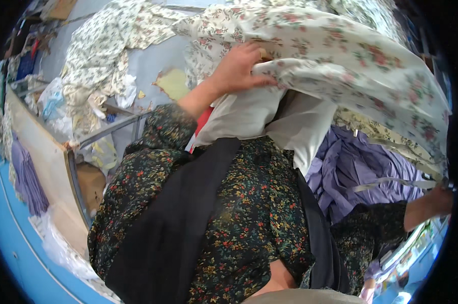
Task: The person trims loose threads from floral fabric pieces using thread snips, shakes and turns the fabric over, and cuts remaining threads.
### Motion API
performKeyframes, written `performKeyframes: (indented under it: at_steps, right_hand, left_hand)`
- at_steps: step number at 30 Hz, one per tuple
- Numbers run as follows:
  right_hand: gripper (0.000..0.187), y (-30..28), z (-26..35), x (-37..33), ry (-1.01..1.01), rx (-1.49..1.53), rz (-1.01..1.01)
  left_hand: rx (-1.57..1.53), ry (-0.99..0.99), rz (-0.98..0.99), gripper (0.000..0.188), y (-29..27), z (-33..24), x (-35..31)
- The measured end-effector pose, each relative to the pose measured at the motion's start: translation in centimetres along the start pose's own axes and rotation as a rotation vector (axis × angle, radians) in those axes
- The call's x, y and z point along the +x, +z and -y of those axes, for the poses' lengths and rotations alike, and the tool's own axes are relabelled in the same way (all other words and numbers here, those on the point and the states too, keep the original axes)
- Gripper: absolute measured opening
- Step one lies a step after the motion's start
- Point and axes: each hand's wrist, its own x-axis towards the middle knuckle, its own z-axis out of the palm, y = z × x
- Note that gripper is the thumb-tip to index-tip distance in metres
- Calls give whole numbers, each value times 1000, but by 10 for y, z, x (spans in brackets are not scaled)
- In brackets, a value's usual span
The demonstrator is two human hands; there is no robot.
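Note:
A white fabric (335, 38) printed with red roses and green leaves spreads in a raised, curved sheet from the middle to the far right. My left hand (241, 68) is at its near left edge, fingers curled over a fold and thumb lying along the lower layer. The fingertips are partly hidden in the cloth. At the right rim is my right hand (438, 200), cut off by the dark border near the fabric's hanging right end, so its fingers do not show. Plain white cloth (244, 114) drapes in front of my body, below the left hand.
Purple gathered cloth (360, 167) lies at the right, with a pale strap (386, 181) across it. Further floral cloth (102, 50) is heaped on the grey table (150, 66) at the far left. A metal frame (110, 124) and a wooden board (41, 137) stand at the left.

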Motion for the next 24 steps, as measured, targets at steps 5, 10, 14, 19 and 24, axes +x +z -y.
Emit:
performKeyframes:
  at_steps: [5, 10, 14, 19, 24]
  right_hand:
    - [31, -33, -107, 90, 381, 156, -21]
    - [34, 41, -93, 78, 146, 422, -53]
    - [46, 289, 131, -78, 396, 638, 54]
    - [23, 390, 195, -207, 237, 679, 1255]
    - [27, 375, 155, -170, -14, 262, 957]
  left_hand:
    - [-448, -200, -118, 37, 4, 49, -21]
    - [-477, -493, 184, 45, -47, 3, 5]
    - [-530, -182, 143, 43, 36, -18, 43]
    - [-666, -347, 105, 43, 36, -10, 50]
    - [-505, -477, -65, 43, -49, 64, 15]
